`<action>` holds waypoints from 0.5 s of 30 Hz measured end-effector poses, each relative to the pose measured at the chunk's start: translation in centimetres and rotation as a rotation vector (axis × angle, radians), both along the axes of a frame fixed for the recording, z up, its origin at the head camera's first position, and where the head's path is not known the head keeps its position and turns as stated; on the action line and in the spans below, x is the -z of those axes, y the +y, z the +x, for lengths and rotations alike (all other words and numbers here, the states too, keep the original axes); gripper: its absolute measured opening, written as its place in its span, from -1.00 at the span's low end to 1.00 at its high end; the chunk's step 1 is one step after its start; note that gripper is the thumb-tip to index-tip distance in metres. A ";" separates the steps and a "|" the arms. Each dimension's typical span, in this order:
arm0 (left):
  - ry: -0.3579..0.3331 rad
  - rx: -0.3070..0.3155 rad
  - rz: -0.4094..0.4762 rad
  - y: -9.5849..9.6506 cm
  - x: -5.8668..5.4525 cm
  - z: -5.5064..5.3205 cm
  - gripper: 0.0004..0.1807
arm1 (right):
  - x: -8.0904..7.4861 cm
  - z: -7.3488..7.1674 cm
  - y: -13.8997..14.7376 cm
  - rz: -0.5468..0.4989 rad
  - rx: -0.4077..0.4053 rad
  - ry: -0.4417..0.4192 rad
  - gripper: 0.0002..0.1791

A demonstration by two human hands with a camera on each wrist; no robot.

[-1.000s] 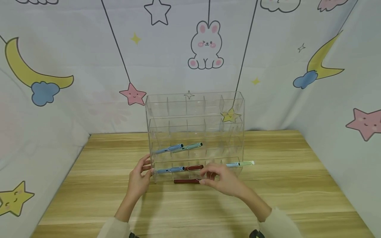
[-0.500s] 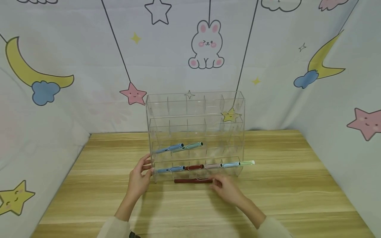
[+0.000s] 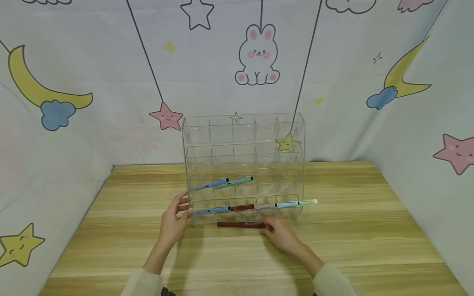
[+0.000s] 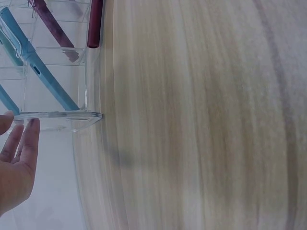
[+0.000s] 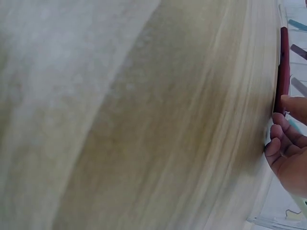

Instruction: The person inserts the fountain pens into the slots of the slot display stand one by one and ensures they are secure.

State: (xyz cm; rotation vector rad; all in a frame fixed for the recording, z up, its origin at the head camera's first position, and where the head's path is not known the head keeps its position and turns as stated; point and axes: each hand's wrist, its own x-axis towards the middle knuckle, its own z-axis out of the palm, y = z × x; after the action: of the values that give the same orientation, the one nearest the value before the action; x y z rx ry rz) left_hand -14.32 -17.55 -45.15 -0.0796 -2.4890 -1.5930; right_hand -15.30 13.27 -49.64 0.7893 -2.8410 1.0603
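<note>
A clear acrylic pen rack (image 3: pixel 242 123) with stepped tiers stands on the table. My left hand (image 3: pixel 175 220) holds its left side panel (image 4: pixel 60 115), thumb at the front and fingers behind. A dark red pen (image 3: pixel 237 225) lies flat along the foot of the rack. My right hand (image 3: pixel 282 235) pinches that pen's right end between thumb and fingers; the fingers hide the tip. Just above, the lowest tier bears a blue pen (image 3: pixel 212 211), another dark red pen (image 3: pixel 242 207), a pinkish-grey pen (image 3: pixel 266 206), a light blue pen (image 3: pixel 288 204) and a light green pen (image 3: pixel 308 202).
One tier higher lie a second blue pen (image 3: pixel 210 184) and a green pen (image 3: pixel 235 182), both slanting. The two upper tiers show only clear dividers. Behind the wood-grain table (image 3: pixel 355 230) hangs a white printed cloth (image 3: pixel 122 82), which also encloses both sides.
My right hand has shifted right and slightly down, off the pinkish-grey pen it was covering, and has taken the right end of the lying dark red pen. The left hand stays on the rack.
</note>
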 end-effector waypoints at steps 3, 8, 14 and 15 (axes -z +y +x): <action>-0.003 -0.004 0.002 0.0 0.0 0.0 -0.44 | 0.1 0.0 -0.1 -0.002 -0.019 0.006 -0.81; -0.008 -0.006 0.007 0.0 0.0 0.0 -0.44 | 0.1 0.3 0.0 -0.015 -0.055 -0.001 -0.81; -0.005 -0.006 0.006 0.1 0.0 0.0 -0.44 | 0.1 0.6 0.4 -0.075 -0.122 -0.059 -0.82; -0.006 -0.006 0.008 0.1 0.0 0.0 -0.44 | 0.1 0.6 0.4 -0.080 -0.127 -0.067 -0.82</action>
State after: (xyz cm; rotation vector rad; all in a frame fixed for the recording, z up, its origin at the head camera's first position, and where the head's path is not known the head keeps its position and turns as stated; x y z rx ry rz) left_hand -14.34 -17.49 -45.20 -0.0661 -2.4847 -1.6022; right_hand -14.72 13.69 -49.78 0.9567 -2.8151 1.2300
